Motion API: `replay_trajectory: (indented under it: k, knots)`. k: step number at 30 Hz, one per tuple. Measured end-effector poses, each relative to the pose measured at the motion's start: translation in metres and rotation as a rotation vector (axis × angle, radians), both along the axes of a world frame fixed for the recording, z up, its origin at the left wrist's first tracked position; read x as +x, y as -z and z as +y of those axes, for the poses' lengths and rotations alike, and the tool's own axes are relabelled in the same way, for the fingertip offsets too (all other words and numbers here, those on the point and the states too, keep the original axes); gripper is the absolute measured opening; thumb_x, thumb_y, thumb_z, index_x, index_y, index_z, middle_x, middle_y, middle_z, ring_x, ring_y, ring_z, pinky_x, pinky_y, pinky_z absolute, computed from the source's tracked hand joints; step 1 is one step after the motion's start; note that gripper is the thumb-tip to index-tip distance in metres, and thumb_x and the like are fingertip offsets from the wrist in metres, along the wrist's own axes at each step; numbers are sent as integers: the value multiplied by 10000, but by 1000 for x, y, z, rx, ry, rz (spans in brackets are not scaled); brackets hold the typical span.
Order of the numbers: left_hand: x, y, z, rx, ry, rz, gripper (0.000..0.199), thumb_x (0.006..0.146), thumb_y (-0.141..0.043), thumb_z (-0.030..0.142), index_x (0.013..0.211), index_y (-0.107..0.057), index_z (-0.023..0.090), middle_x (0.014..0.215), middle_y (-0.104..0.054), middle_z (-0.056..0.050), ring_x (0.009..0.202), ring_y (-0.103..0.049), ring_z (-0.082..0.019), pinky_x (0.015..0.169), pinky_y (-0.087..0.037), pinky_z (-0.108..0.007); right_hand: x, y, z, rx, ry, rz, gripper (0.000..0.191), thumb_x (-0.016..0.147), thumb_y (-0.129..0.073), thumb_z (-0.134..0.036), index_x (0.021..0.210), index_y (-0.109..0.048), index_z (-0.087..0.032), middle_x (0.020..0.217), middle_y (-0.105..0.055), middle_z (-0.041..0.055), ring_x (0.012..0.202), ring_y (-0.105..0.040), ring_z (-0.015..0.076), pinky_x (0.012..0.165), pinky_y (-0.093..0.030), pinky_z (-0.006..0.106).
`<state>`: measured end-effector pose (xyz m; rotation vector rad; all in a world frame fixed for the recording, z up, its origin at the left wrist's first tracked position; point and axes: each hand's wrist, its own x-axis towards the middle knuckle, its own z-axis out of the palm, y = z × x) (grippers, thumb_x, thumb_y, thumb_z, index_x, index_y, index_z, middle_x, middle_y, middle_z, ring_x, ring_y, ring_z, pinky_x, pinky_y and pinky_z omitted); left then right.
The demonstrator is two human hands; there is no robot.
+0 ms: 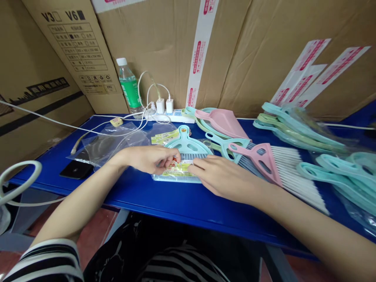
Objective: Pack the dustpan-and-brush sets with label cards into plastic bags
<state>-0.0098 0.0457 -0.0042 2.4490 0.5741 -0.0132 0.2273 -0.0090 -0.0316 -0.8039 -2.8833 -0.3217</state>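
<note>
A light-blue dustpan and brush set (189,147) lies in a clear plastic bag (158,178) near the table's front edge, handle pointing away from me. A yellow-green label card (177,169) shows over its bristles. My left hand (149,158) is closed at the bag's left side, fingers curled by the card. From the right, my right hand (221,174) rests over the bag's other side with bent fingers closed at the card's edge. Both sets of fingertips are partly hidden.
Loose pink (261,158) and blue brushes lie right of the bag, with a pink dustpan (225,121) behind. Bagged sets (302,125) lie far right. At the back stand a bottle (131,88) and a power strip (179,115). A phone (76,169) lies left, near plastic bags.
</note>
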Motion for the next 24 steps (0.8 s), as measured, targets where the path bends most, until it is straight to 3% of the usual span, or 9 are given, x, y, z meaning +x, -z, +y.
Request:
replay_trajectory:
  k: [9,24]
  knots:
    - [5,2,1,-12,-36,28,186,825,-502,122,1005,-502,167,672,-508,44,577,-479,-97,559,-379,-207,-1,7,2,9,3,47,281,854,-507,-60,1072,-636,-183,813,-620,32,640,-581,184,595,-385,303]
    - [8,4,2,-26,-60,7,81,859,-544,181,936,-522,175,601,-498,68,517,-463,-85,514,-348,-203,-3,10,2,-5,-1,81,272,857,-520,-72,1079,-641,-174,845,-651,45,693,-613,194,638,-429,317]
